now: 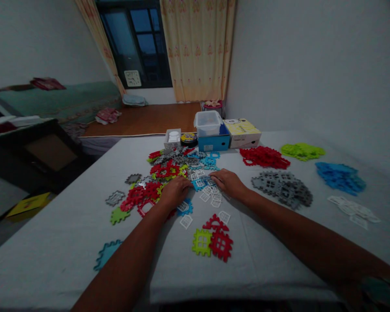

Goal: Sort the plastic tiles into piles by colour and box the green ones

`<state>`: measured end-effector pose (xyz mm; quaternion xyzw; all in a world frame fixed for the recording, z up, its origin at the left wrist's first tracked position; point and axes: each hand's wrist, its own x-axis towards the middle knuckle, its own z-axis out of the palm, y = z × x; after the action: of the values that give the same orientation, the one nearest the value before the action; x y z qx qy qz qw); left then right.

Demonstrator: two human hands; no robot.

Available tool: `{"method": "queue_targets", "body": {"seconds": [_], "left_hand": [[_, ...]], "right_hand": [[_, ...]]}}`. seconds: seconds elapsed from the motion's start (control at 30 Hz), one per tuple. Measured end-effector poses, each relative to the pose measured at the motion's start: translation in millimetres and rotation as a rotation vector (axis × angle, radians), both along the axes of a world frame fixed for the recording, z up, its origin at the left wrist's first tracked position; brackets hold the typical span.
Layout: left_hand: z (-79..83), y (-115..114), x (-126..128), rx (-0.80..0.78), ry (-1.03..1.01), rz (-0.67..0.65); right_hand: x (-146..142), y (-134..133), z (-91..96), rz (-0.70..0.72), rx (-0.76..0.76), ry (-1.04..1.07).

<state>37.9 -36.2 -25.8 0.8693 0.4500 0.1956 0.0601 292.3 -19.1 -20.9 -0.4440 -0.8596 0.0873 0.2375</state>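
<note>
My left hand (177,190) is at the near side of a mixed pile of plastic interlocking tiles, its fingers curled together; what they hold, if anything, is hidden. Just right of the pile, my right hand (226,181) has its fingertips pinched low over small pieces, and I cannot make out what is in them. Between the hands lie loose white window-frame pieces (206,193) and a blue tile (199,185). Red tiles (152,190) spread left of my left hand. Nearer me are a lime tile (202,242) and a red tile (221,245) with window openings.
Sorted piles sit to the right: red tiles (264,157), grey tiles (282,188), lime tiles (302,151), blue tiles (340,177) and white frames (354,209). A clear plastic tub (208,123), a blue box (213,143) and a yellow box (243,132) stand behind.
</note>
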Motion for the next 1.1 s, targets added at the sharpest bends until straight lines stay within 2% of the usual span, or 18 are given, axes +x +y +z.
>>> {"method": "queue_targets", "body": {"seconds": [0.07, 0.13, 0.3, 0.5, 0.63, 0.8, 0.87, 0.93, 1.03, 1.1], "left_hand": [[-0.2, 0.5, 0.1, 0.002, 0.005, 0.002], [-0.9, 1.0, 0.0, 0.007, 0.011, 0.009], [-1.7, 0.8, -0.4, 0.008, 0.004, 0.004], [-0.9, 0.1, -1.1, 0.004, 0.007, 0.023], [-3.4, 1.8, -1.0, 0.034, -0.009, 0.031], [0.8, -3.6, 7.1, 0.125, -0.106, 0.036], [2.8, -6.2, 9.6, 0.132, -0.105, 0.023], [2.7, -6.6, 9.6, 0.131, -0.100, 0.022], [-1.2, -3.4, 5.9, 0.139, -0.111, 0.033], [-4.3, -0.7, 3.4, 0.144, -0.110, 0.036]], "right_hand": [[11.5, 4.0, 0.3, -0.093, -0.033, 0.146], [23.5, 8.9, -1.5, -0.120, -0.100, 0.244], [43.6, 17.4, -6.2, -0.100, -0.227, 0.321], [58.3, 23.9, 0.0, -0.056, -0.260, 0.391], [54.1, 20.7, -2.5, -0.099, -0.314, 0.450], [25.5, 5.3, -12.7, 0.029, -0.464, 0.498], [19.8, 2.6, -12.5, 0.063, -0.442, 0.439], [23.1, 4.7, -8.7, 0.024, -0.332, 0.368], [39.9, 13.9, -2.2, -0.083, -0.148, 0.298], [50.6, 19.0, -1.3, -0.082, -0.138, 0.226]]}}
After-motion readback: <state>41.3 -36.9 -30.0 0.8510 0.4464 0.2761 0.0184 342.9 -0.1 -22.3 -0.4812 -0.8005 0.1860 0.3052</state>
